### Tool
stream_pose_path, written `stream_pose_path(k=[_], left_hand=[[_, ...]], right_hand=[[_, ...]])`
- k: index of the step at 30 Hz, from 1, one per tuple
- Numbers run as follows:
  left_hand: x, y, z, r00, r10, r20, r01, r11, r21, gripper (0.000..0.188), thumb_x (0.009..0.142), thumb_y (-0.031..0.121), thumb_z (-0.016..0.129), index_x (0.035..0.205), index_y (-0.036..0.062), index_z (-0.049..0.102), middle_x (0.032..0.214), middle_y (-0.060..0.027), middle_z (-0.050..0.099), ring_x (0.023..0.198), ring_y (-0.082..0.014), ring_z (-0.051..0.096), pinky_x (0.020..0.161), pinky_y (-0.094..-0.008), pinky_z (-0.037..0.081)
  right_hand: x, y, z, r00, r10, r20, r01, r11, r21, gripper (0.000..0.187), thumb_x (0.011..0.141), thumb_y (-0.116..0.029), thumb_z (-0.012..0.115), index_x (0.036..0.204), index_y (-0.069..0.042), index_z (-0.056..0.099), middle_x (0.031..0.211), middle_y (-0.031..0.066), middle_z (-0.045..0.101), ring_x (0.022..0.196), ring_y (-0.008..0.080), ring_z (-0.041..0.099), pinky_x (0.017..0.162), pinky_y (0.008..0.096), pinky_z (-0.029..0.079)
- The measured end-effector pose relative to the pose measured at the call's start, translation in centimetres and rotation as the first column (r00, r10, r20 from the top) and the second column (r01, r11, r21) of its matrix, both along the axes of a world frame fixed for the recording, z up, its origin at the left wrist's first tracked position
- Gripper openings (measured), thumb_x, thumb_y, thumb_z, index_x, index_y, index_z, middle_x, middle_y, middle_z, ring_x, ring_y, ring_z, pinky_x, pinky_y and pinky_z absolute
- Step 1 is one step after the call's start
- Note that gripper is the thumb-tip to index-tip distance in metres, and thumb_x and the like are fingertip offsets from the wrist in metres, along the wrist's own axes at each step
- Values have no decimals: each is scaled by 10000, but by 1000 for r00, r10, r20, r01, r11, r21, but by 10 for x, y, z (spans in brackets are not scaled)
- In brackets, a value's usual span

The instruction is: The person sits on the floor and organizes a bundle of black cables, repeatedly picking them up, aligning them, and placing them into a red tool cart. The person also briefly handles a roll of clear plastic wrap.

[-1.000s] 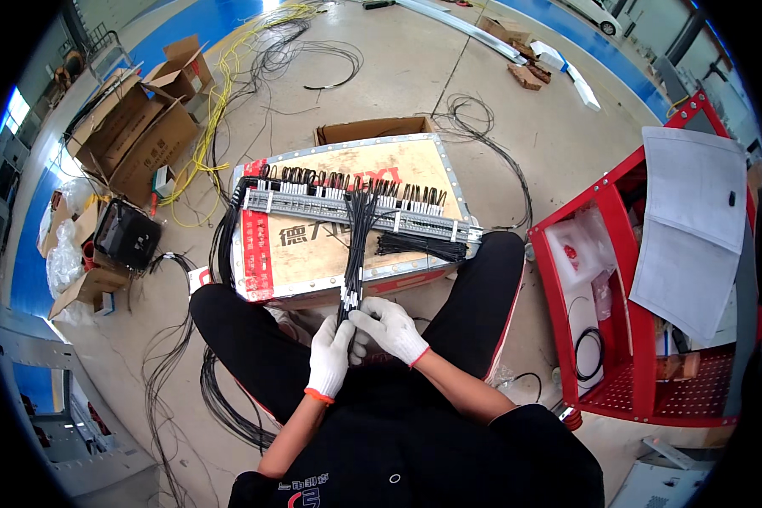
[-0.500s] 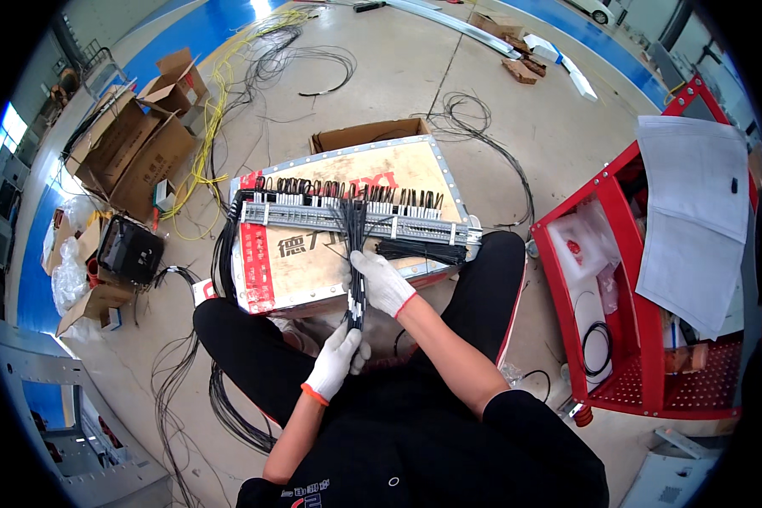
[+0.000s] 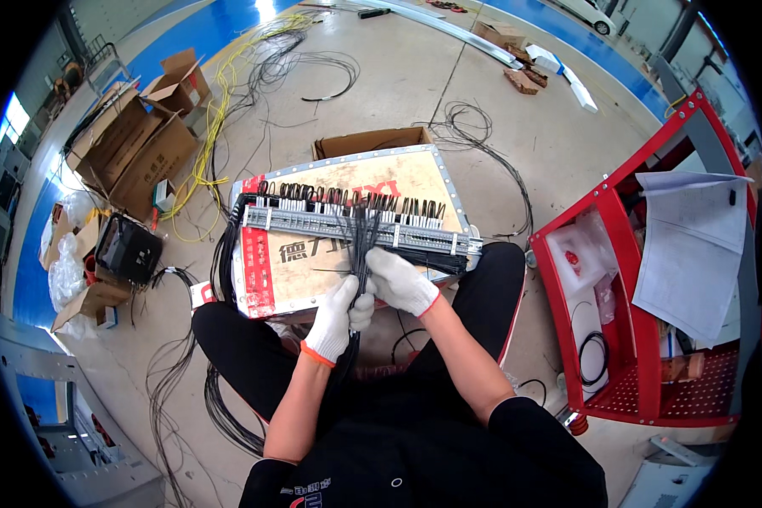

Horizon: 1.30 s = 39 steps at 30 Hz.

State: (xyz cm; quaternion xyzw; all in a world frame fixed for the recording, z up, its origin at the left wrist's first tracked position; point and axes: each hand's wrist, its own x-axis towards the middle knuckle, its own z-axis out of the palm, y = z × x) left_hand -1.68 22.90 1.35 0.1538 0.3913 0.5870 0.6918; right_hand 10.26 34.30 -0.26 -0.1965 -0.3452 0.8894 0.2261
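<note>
A bundle of thin black wires (image 3: 361, 230) stands upright in front of me, its upper ends fanning out. My left hand (image 3: 334, 317), in a white glove with an orange cuff, is closed around the lower part of the bundle. Just above and to the right, my right hand (image 3: 398, 279), in a white glove with a red cuff, is closed on the same wires; its fingertips are partly hidden. Behind them a long grey terminal block strip (image 3: 322, 224) lies on a wooden case (image 3: 267, 288). Looped black wires with white markers (image 3: 300, 195) run along its far side.
More black wires (image 3: 427, 259) lie on the case's right part. At the right stands a red metal cart (image 3: 635, 279) with paper sheets (image 3: 694, 245). Cardboard boxes (image 3: 135, 152), a black case (image 3: 129, 248) and loose yellow cables (image 3: 214, 140) are on the floor at left.
My left hand has slid up the wire bundle, close beside my right hand. My right hand has shifted slightly right. The wires' upper ends are spread more.
</note>
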Motion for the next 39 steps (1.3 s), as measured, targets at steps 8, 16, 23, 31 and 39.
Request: stream_pose_path(k=[8, 16, 23, 31, 39], left_hand=[[-7, -7, 4, 850, -245, 465, 201, 969, 144, 392, 1068, 393, 397, 1078, 35, 559, 745, 34, 445, 540, -48, 305, 472, -209, 245], [1, -9, 8, 900, -181, 396, 184, 982, 30, 318, 1039, 353, 468, 1104, 55, 557, 776, 18, 471, 585, -96, 378, 546, -231, 321], [29, -5, 8, 622, 81, -779, -117, 993, 10, 293, 1048, 294, 426, 983, 77, 612, 701, 23, 515, 551, -82, 443, 507, -250, 363], [22, -13, 13, 992, -125, 23, 125, 992, 14, 381, 1016, 444, 512, 999, 71, 589, 702, 26, 504, 551, -74, 410, 492, -222, 299], [17, -5, 6, 948, -224, 225, 204, 973, 106, 291, 1027, 309, 561, 1165, 53, 560, 820, 6, 544, 663, -113, 496, 556, -243, 373]], right_hand=[[-8, 12, 7, 973, 46, -227, -42, 999, 23, 220, 1036, -217, 531, 1132, -19, 547, 1036, 89, 624, 950, 199, 601, 934, 365, 489], [6, 3, 65, 876, -170, 451, -162, 778, 607, 165, 936, -190, 602, 985, -33, 591, 791, 22, 624, 667, 103, 576, 534, 250, 485], [-3, 2, 58, 985, -126, 119, 117, 990, 76, 118, 990, -157, 517, 939, -74, 584, 759, 0, 564, 661, 118, 527, 617, 271, 462], [-7, 18, 42, 934, 153, -323, -238, 941, -243, 594, 959, -656, 457, 620, -209, 262, 524, -92, 174, 412, 79, 144, 403, 258, 176], [-4, 28, 27, 982, 179, -57, -165, 966, 201, 633, 912, -719, 459, 656, -142, 398, 553, -23, 404, 461, 118, 390, 447, 281, 339]])
